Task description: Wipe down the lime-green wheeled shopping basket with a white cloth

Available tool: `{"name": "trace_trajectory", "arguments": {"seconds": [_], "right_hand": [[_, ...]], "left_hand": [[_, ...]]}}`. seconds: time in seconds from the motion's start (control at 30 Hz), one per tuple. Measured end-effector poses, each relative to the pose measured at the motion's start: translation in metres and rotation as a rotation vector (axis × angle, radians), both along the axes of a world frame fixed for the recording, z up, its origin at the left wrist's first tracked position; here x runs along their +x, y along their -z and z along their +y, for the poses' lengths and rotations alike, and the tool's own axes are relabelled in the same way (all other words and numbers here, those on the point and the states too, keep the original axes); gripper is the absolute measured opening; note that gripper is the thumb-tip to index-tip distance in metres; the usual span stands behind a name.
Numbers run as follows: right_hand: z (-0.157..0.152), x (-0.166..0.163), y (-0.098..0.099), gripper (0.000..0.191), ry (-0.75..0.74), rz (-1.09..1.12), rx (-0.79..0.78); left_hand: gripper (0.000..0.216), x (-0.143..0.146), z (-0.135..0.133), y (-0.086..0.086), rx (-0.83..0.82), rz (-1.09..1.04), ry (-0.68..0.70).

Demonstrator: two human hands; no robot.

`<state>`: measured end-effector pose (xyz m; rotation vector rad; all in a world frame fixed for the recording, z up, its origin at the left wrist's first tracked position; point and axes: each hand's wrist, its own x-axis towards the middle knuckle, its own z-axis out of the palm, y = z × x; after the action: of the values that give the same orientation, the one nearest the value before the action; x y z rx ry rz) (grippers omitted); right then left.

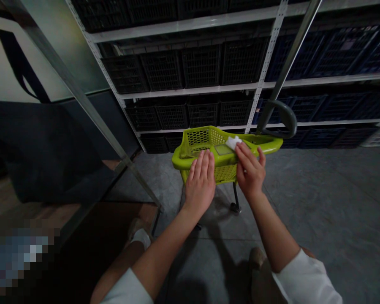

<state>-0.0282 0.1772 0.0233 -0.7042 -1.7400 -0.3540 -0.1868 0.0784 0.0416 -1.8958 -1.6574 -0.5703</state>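
Observation:
A small yellow-green shopping cart [190, 163] stands on the floor in front of me, its basket walls pierced with holes. My left hand [201, 181] lies flat on the near rim, fingers stretched out side by side. On the cart's top, right of a pale rectangular panel [224, 149], my right hand [251, 169] presses a crumpled white tissue [233, 142] with its fingertips. The cart's grey handle [285, 118] rises at the right end. One leg with a dark wheel [235, 207] shows below the basket.
White metal shelving [190, 92] holding black and dark blue crates [201, 65] stands behind the cart. A slanted metal post [91, 112] runs down on the left, near a dark hanging cloth [47, 147]. Another metal pole [299, 42] is at upper right. Grey concrete floor [319, 190] spreads rightward.

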Motion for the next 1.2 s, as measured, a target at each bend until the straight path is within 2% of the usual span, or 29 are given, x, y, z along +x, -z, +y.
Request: {"name": "trace_trajectory", "arguments": {"seconds": [0.1, 0.2, 0.27, 0.4, 0.47, 0.57, 0.63, 0.73, 0.8, 0.87, 1.07, 1.2], "right_hand": [[0.021, 0.021, 0.005, 0.048, 0.114, 0.184, -0.013], [0.018, 0.018, 0.005, 0.05, 0.118, 0.254, -0.049], [0.001, 0.001, 0.004, 0.054, 0.047, 0.183, -0.052], [-0.037, -0.037, 0.004, 0.061, -0.148, -0.093, -0.051], [-0.043, -0.044, 0.005, 0.063, -0.171, -0.153, -0.041], [-0.027, -0.028, 0.007, 0.063, -0.1, -0.124, 0.014], [-0.006, -0.006, 0.009, 0.059, -0.001, -0.018, 0.024], [0.021, 0.022, 0.012, 0.051, 0.147, 0.181, -0.013], [0.024, 0.026, 0.013, 0.05, 0.183, 0.231, -0.05], [0.013, 0.016, 0.011, 0.052, 0.154, 0.189, -0.072], [-0.042, -0.037, 0.004, 0.059, -0.116, -0.172, -0.071], [-0.032, -0.028, 0.006, 0.06, -0.096, -0.169, -0.032]], "left_hand": [[0.065, 0.0, -0.001, -0.001, -0.011, 0.001, -0.004], [0.068, 0.002, 0.0, 0.001, -0.005, -0.019, 0.006], [0.07, 0.002, 0.001, 0.002, -0.001, -0.038, 0.009], [0.07, 0.001, 0.002, 0.006, 0.002, -0.044, 0.016], [0.069, -0.001, 0.002, 0.007, -0.002, -0.036, 0.019], [0.069, -0.002, 0.002, 0.004, -0.014, -0.024, 0.013], [0.068, -0.002, 0.001, 0.002, -0.021, -0.016, 0.01], [0.069, 0.0, 0.0, -0.001, -0.027, -0.021, 0.009], [0.071, 0.002, 0.0, -0.001, -0.021, -0.039, 0.013], [0.073, 0.003, 0.001, 0.001, -0.012, -0.057, 0.017], [0.072, 0.003, 0.003, 0.007, 0.013, -0.045, 0.01], [0.07, 0.001, 0.003, 0.006, -0.002, -0.035, 0.004]]}}
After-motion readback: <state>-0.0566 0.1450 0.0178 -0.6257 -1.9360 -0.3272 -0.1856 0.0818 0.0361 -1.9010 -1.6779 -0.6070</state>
